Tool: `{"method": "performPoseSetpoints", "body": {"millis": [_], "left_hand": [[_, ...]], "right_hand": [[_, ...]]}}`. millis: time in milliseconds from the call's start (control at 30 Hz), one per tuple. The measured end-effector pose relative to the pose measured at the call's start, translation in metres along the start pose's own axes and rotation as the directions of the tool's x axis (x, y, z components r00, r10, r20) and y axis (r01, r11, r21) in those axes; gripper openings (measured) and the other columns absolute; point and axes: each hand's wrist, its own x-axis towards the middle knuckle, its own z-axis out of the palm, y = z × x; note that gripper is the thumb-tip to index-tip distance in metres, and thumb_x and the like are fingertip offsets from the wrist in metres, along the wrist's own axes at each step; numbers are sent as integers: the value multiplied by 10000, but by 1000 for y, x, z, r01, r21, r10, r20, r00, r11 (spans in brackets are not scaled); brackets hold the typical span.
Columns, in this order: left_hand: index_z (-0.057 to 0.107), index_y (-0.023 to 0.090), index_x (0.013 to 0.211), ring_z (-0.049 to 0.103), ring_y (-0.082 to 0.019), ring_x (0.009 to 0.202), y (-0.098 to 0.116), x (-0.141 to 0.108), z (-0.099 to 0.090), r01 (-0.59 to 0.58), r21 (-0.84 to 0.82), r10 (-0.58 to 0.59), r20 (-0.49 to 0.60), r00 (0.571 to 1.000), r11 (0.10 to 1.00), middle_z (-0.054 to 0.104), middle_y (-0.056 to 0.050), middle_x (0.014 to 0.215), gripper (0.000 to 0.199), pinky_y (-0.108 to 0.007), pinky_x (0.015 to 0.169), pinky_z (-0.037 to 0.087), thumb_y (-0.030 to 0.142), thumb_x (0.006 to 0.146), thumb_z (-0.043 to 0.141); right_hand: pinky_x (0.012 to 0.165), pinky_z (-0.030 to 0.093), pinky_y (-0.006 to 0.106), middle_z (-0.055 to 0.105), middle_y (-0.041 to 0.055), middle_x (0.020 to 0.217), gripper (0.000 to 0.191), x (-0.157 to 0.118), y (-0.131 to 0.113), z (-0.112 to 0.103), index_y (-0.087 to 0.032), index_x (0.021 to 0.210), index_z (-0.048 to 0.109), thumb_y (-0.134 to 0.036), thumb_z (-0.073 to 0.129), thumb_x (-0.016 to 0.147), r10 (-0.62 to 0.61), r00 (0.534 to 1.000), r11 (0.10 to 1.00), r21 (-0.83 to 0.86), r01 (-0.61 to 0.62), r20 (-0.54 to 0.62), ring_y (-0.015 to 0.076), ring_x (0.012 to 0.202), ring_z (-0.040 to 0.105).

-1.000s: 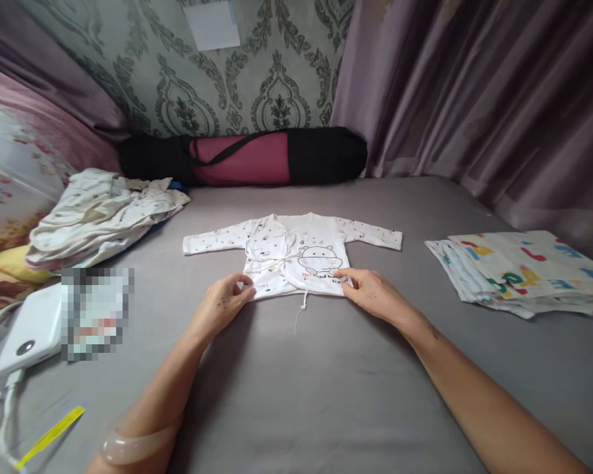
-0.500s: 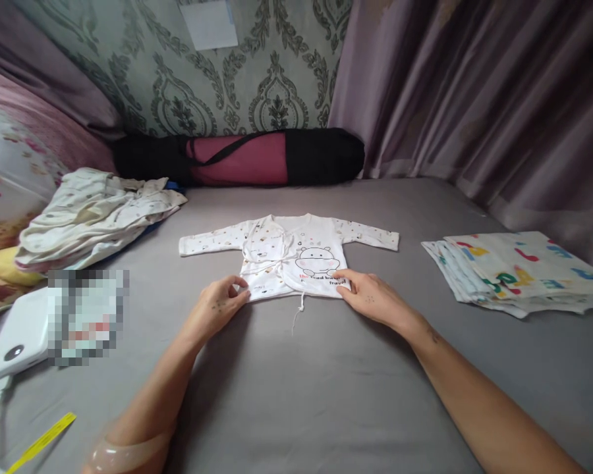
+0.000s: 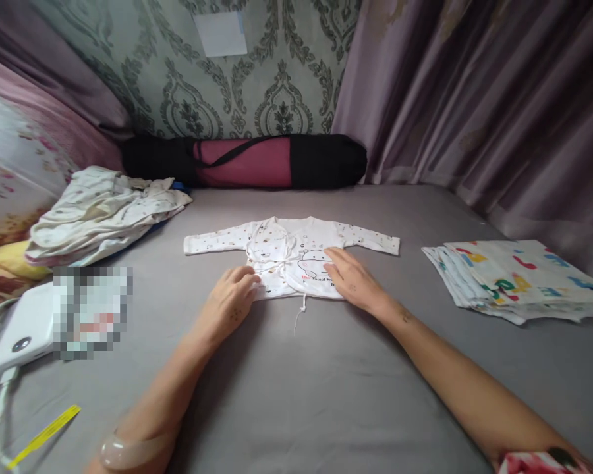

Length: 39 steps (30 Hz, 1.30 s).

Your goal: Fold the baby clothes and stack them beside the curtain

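A small white baby shirt (image 3: pixel 277 253) with long printed sleeves and a hippo drawing lies spread flat, its sleeves out to both sides. White ties cross its front, and a thin string hangs past the bottom hem. Over the lower left corner of the shirt is my left hand (image 3: pixel 232 296), fingers curled down onto the cloth; whether it pinches any cloth is hidden. My right hand (image 3: pixel 354 280) rests on the shirt's lower right side with its fingers apart, partly covering the hippo.
Folded colourful cloths (image 3: pixel 524 276) lie at the right. On the left are crumpled baby clothes (image 3: pixel 103 210), a white device (image 3: pixel 27 329) with a cable, a blurred packet (image 3: pixel 96 316) and a yellow strip (image 3: pixel 47 436). A long black and maroon bag (image 3: pixel 247 161) lies along the wall.
My right hand has let go of the bottom hem and moved up over the hippo, its fingers spreading. My left hand has shifted slightly up and right onto the shirt's corner. The view tilted slightly.
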Motion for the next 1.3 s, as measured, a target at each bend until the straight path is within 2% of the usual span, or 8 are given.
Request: {"method": "performPoseSetpoints", "body": {"millis": [133, 267, 467, 633, 833, 1000, 1100, 1300], "left_hand": [[527, 170, 1276, 411, -232, 1346, -11, -3, 13, -160, -5, 160, 85, 984, 987, 485, -127, 1419, 403, -420, 1095, 373, 171, 941, 303], [467, 151, 1359, 408, -250, 1355, -15, -6, 15, -96, 32, 88, 212, 973, 995, 421, -156, 1470, 453, -434, 1091, 380, 145, 941, 291], [623, 181, 1107, 565, -259, 1120, 0, -3, 3, -59, 119, 37, 176, 984, 991, 530, -138, 1325, 334, -411, 925, 474, 129, 932, 343], [618, 177, 941, 562, -231, 905, 3, 0, -1, -59, 123, 37, 179, 983, 991, 607, -108, 1002, 269, -365, 813, 462, 141, 934, 351], [580, 191, 879, 576, -197, 866, 2, -1, -2, -19, 21, 15, 205, 979, 1000, 599, -57, 866, 227, -296, 767, 437, 136, 919, 363], [581, 187, 864, 557, -211, 850, 2, -1, 3, -44, 81, 29, 171, 985, 996, 589, -72, 867, 227, -324, 771, 428, 153, 918, 364], [580, 184, 881, 519, -223, 853, -3, -2, 7, -71, 88, 62, 100, 993, 994, 583, -90, 933, 221, -346, 774, 421, 185, 931, 365], [537, 187, 853, 503, -198, 798, -7, -3, 10, -43, -64, 48, 80, 996, 997, 554, -57, 848, 201, -308, 720, 405, 161, 936, 357]], "right_hand": [[1179, 148, 409, 220, 154, 1570, 669, 18, -13, 16, -58, 1488, 283, -491, 212, 984, -68, 988, 992, -93, 81, 137, 247, 1458, 142], [1191, 97, 416, 156, 144, 1583, 743, 22, -17, 22, -37, 1507, 226, -545, 139, 972, -10, 973, 986, -158, 47, 229, 245, 1465, 99], [1188, 95, 416, 148, 133, 1587, 744, 31, -15, 32, -62, 1513, 229, -562, 152, 966, -4, 969, 982, -182, 50, 245, 250, 1465, 102], [1190, 44, 403, 57, 73, 1605, 695, 45, -49, 43, -115, 1536, 154, -529, 116, 979, -156, 966, 977, -109, 181, 204, 207, 1471, 13], [1179, 79, 394, 132, 134, 1592, 696, 51, -69, 38, -39, 1507, 226, -496, 162, 986, -141, 924, 982, -69, 176, 357, 232, 1468, 82], [1091, 230, 394, 536, 123, 1345, 477, 68, -72, 41, -164, 1242, 596, -411, 265, 1002, -188, 965, 979, -44, 200, 182, 239, 1276, 421], [990, 314, 365, 617, 93, 1160, 301, 82, -85, 44, -194, 1062, 669, -354, 438, 953, -218, 969, 975, -27, 222, 115, 233, 1134, 491], [860, 370, 352, 666, 72, 980, 172, 98, -102, 26, -200, 859, 676, -203, 504, 854, -126, 952, 987, -59, 148, 280, 237, 978, 562]]}}
